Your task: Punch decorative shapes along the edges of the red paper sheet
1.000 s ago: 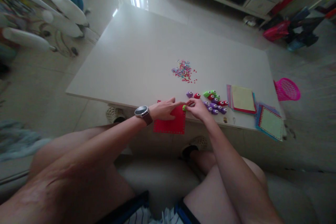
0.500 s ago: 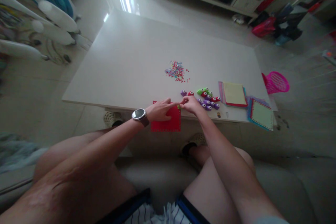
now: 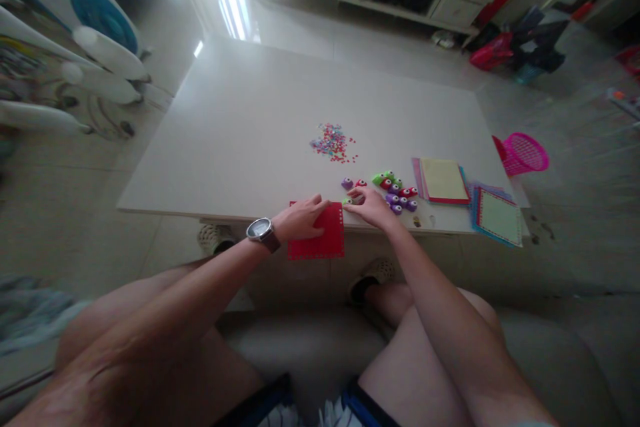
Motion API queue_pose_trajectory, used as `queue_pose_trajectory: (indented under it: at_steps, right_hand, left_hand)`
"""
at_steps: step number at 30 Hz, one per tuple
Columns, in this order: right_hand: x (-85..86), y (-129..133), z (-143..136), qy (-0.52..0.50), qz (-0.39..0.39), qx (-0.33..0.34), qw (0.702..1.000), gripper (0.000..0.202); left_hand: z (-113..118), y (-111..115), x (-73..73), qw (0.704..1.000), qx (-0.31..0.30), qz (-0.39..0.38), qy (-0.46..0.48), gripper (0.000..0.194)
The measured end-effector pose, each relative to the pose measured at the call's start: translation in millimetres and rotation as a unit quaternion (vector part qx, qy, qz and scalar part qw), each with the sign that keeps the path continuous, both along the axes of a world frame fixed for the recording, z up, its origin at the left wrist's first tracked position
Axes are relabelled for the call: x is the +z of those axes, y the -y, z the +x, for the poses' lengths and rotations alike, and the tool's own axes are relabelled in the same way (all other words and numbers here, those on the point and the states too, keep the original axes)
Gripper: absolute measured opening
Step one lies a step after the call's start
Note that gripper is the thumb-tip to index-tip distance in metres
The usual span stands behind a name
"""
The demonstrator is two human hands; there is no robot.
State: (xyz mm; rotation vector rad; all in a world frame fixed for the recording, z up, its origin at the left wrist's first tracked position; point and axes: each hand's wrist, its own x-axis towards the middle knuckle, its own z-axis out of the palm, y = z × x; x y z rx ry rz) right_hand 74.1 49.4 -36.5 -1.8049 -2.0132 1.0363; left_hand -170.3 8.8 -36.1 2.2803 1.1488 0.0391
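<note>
A red paper sheet [image 3: 327,240] with a row of small holes along its borders lies over the table's near edge. My left hand [image 3: 303,219], with a watch on the wrist, holds it down, fingers bent across its upper part and thumb lower down. At the sheet's upper right corner is a small green craft punch [image 3: 347,201] with a white eye. My right hand [image 3: 369,207] has its thumb and fingers closed around this punch, partly hiding it. A purple punch [image 3: 347,183] and a red punch [image 3: 361,183] stand just beyond that hand.
Several green, red and purple punches [image 3: 395,195] cluster right of my right hand. Colourful confetti [image 3: 333,143] is heaped mid-table. Paper stacks [image 3: 443,180] and punched sheets [image 3: 500,217] lie on the right, beside a pink basket [image 3: 525,153].
My right hand has shifted slightly right, and more of the green punch shows. My left index finger, stretched toward the punch before, has drawn back onto the sheet. The view has tilted slightly.
</note>
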Motion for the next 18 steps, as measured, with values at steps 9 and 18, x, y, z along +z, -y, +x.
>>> queue_pose_trajectory:
  at_steps: [9,18]
  right_hand:
    - [1.5,4.9,5.1,0.152,0.123,0.045,0.980,0.017]
    - [5.5,9.9,-8.0,0.164,0.180,0.081,0.966,0.054]
  left_hand:
    - [-0.2,-0.6,0.6,1.000,-0.005,0.006,0.003,0.052]
    - [-3.6,2.5,7.1,1.000,0.003,0.011,-0.027,0.038]
